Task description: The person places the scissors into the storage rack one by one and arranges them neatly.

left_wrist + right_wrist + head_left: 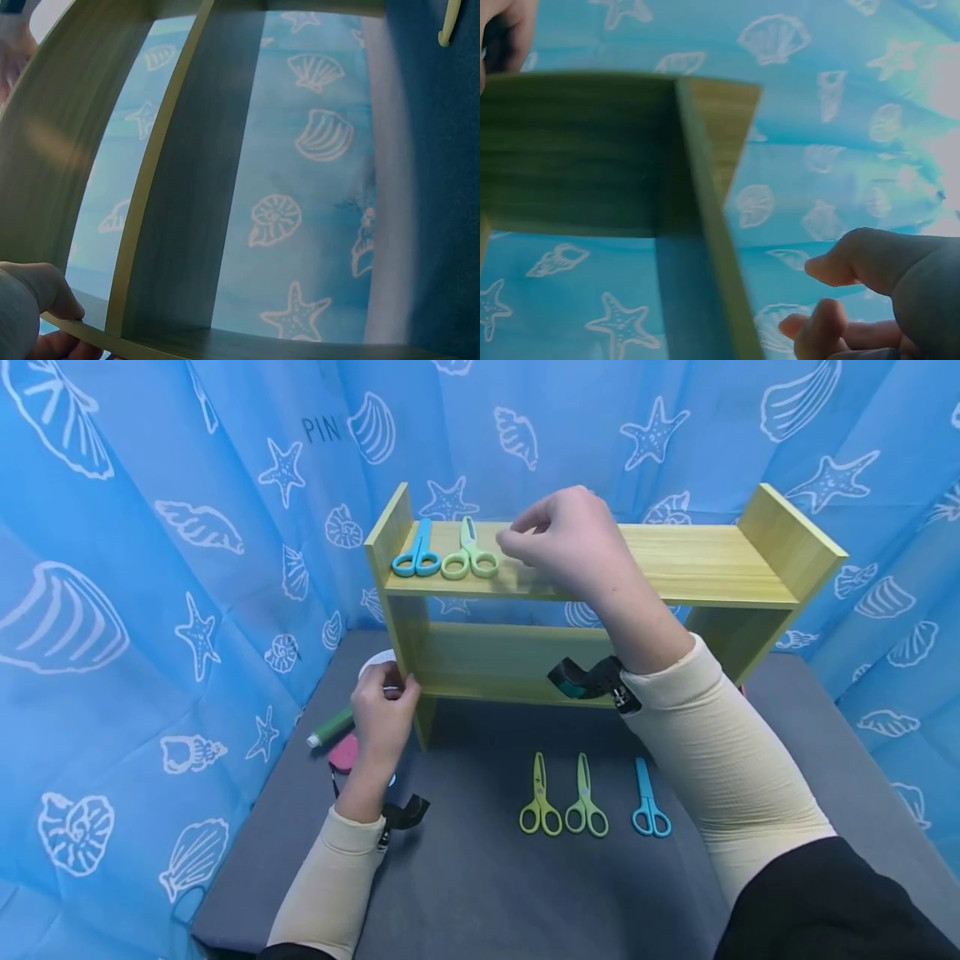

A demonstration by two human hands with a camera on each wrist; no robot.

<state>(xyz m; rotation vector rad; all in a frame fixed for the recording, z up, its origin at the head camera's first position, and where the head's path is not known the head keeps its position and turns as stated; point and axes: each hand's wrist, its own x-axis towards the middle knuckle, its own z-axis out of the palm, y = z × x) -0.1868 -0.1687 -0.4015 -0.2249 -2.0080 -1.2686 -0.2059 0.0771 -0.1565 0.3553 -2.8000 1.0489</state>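
My left hand [382, 714] grips the left side panel of a light wooden shelf [690, 556]; in the left wrist view its thumb and fingers [56, 296] are on either side of the panel's edge. Above the upper board my right hand [573, 539] hangs with loosely bent fingers. In the right wrist view a gap shows between its thumb [847, 259] and fingers, holding nothing. To its left on the board lie blue scissors [423, 535] and pale green scissors [468, 535], side by side, handles toward me.
On the grey table [480, 877] before the shelf lie yellow-green scissors [539, 777], green scissors [582, 777] and another blue pair of scissors [644, 781]. Left of the shelf are a green tube [332, 728] and a pink object [344, 754]. A blue curtain [225, 460] hangs behind.
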